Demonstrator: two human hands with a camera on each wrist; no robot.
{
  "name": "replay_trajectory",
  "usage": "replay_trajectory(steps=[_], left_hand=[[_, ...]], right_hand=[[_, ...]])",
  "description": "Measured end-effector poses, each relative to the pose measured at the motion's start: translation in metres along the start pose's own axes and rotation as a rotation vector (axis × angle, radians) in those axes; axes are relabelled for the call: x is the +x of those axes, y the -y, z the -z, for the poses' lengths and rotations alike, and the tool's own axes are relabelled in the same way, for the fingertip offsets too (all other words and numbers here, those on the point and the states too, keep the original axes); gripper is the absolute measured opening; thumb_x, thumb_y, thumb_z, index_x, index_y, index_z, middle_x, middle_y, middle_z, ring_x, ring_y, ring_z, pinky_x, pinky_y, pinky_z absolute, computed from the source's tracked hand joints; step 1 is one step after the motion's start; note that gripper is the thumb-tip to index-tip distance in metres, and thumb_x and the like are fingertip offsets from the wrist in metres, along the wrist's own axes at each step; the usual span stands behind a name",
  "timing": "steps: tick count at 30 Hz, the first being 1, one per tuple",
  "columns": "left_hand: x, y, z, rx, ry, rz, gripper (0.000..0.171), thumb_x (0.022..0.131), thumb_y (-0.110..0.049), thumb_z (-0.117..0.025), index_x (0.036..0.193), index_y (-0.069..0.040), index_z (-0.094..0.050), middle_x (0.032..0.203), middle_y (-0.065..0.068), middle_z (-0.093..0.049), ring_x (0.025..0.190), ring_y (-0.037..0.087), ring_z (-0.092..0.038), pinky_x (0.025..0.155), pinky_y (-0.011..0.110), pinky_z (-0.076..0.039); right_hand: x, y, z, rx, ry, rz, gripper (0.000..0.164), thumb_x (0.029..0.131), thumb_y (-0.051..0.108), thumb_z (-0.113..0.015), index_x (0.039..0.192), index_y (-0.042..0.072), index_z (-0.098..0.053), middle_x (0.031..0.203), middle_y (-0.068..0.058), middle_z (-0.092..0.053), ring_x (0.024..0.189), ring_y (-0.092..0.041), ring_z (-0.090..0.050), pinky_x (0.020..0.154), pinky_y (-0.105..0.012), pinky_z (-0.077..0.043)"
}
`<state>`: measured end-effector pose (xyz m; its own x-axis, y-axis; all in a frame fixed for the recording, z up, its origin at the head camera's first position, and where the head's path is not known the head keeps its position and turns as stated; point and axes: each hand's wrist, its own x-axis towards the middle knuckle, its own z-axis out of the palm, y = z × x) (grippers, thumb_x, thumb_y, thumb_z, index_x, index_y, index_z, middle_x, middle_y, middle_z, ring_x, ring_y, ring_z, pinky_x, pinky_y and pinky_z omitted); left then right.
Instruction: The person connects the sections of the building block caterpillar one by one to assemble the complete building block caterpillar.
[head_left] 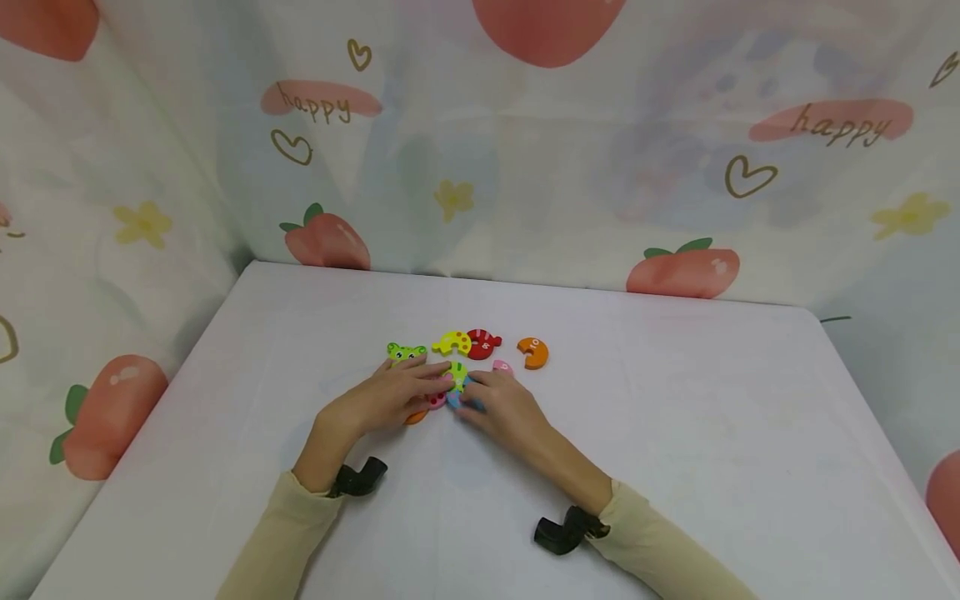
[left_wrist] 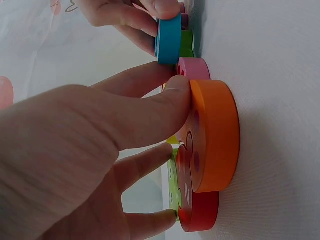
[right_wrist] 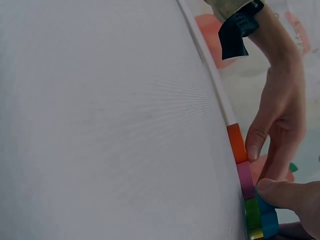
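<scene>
The left hand, fingers spread, touches the near orange piece with its thumb. To its right, the right hand pinches the blue piece, raised close to the green piece; joining it seems in hand, calling for alignment and lowering.

Blue piece raised, roughly level, just above green piece; orange piece thick, rounded, flat, touching pink piece.

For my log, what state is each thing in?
Blue piece: raised
Right hand: pinching blue piece
Left hand: touching near orange piece
Near orange piece: flat
Far orange piece: flat, apart
Yellow piece: touching far red piece
Far red piece: touching yellow piece
Green pieces: partly covered
Pink pieces: partly covered
</scene>
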<state>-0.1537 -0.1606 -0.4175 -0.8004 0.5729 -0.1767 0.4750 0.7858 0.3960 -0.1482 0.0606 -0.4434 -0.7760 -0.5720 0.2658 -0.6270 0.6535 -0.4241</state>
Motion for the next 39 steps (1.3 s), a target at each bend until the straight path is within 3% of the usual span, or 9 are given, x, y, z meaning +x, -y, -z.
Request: replay_trajectory(steps=[9,16,22,26,31,34,39], left_hand=[[0.002,0.001,-0.001,0.000,0.001,-0.002,0.049,0.095,-0.021,-0.062,0.142,-0.027,-0.051,0.155,-0.003,-0.040,0.147,0.034,-0.029,0.112,0.071,-0.019],[0.001,0.001,-0.001,-0.008,0.000,0.004,0.049,0.095,-0.020,-0.062,0.142,-0.026,-0.051,0.155,-0.003,-0.040,0.147,0.034,-0.029,0.113,0.071,-0.018],[0.001,0.000,0.000,0.006,-0.002,-0.004,0.048,0.095,-0.021,-0.062,0.142,-0.026,-0.051,0.155,-0.003,-0.041,0.146,0.034,-0.030,0.112,0.071,-0.019],[0.000,0.000,0.000,0.005,-0.007,-0.008,0.048,0.095,-0.019,-0.062,0.141,-0.025,-0.051,0.154,-0.002,-0.041,0.146,0.035,-0.031,0.112,0.072,-0.019],[0.002,0.000,-0.002,0.015,0.001,-0.005,0.049,0.094,-0.020,-0.063,0.142,-0.027,-0.051,0.155,-0.002,-0.041,0.146,0.034,-0.030,0.112,0.071,-0.020],[0.003,0.000,-0.002,0.026,0.008,0.001,0.050,0.094,-0.021,-0.063,0.142,-0.028,-0.050,0.155,-0.003,-0.040,0.147,0.033,-0.029,0.112,0.071,-0.020],[0.003,0.000,-0.002,0.040,0.012,0.010,0.052,0.093,-0.021,-0.063,0.142,-0.029,-0.049,0.156,-0.004,-0.039,0.147,0.033,-0.029,0.113,0.070,-0.020]], right_hand=[[0.000,0.003,0.002,-0.078,0.024,-0.057,0.018,0.080,0.029,-0.080,0.091,0.016,-0.075,0.108,-0.005,-0.072,0.101,-0.020,-0.064,0.084,-0.034,-0.058],[0.002,0.000,0.003,-0.064,0.044,-0.064,0.020,0.080,0.033,-0.079,0.092,0.017,-0.076,0.111,-0.004,-0.071,0.103,-0.019,-0.062,0.083,-0.033,-0.058],[0.003,-0.008,0.010,-0.009,0.169,-0.064,0.023,0.083,0.033,-0.076,0.101,0.018,-0.077,0.122,-0.006,-0.068,0.116,-0.022,-0.060,0.093,-0.038,-0.055],[0.005,-0.013,0.019,0.009,0.281,-0.062,0.038,0.085,0.033,-0.075,0.118,0.016,-0.071,0.130,-0.007,-0.065,0.122,-0.023,-0.057,0.099,-0.040,-0.052],[0.007,-0.022,0.027,0.019,0.338,-0.159,0.071,0.080,0.039,-0.078,0.141,0.013,-0.051,0.125,-0.003,-0.065,0.116,-0.020,-0.058,0.095,-0.039,-0.054],[0.007,-0.027,0.031,-0.006,0.332,-0.172,0.078,0.078,0.043,-0.079,0.143,0.013,-0.048,0.130,-0.004,-0.063,0.123,-0.023,-0.055,0.099,-0.043,-0.052],[0.006,-0.032,0.033,-0.053,0.315,-0.121,0.074,0.077,0.044,-0.079,0.137,0.009,-0.053,0.137,-0.008,-0.059,0.130,-0.027,-0.051,0.105,-0.045,-0.048]])
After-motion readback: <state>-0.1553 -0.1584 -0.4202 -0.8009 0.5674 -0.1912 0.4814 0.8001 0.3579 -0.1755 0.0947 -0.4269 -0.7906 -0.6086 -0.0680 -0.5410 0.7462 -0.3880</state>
